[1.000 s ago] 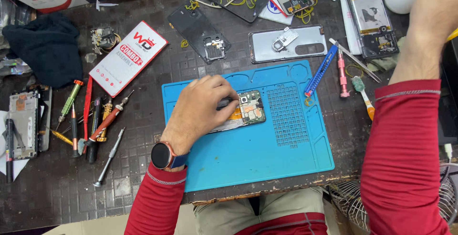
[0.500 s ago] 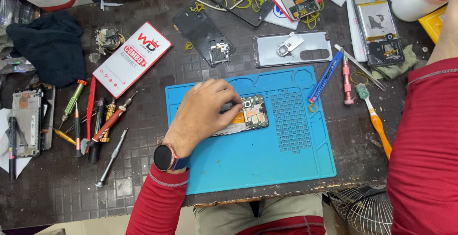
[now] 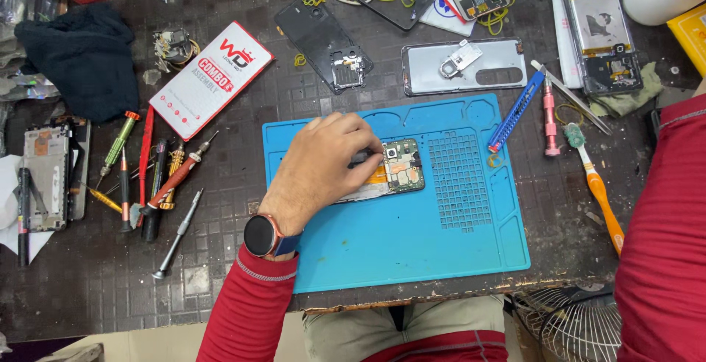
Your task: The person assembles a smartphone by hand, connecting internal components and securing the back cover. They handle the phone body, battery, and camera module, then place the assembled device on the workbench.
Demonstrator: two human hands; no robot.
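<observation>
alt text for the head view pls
A person's left hand presses on an opened phone lying on a blue repair mat. Screwdrivers lie to the left on the dark workbench; the right hand is out of view.

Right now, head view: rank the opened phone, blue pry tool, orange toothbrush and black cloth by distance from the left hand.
1. Opened phone, under the left hand, on the mat.
2. Blue pry tool, right of it, at the mat's edge.
3. Black cloth, far upper left, and orange toothbrush, far right: too close to call.

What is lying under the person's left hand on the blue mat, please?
An opened phone lies under the left hand on the blue mat; its camera end and circuit board show. The rest is covered by the hand.
</observation>
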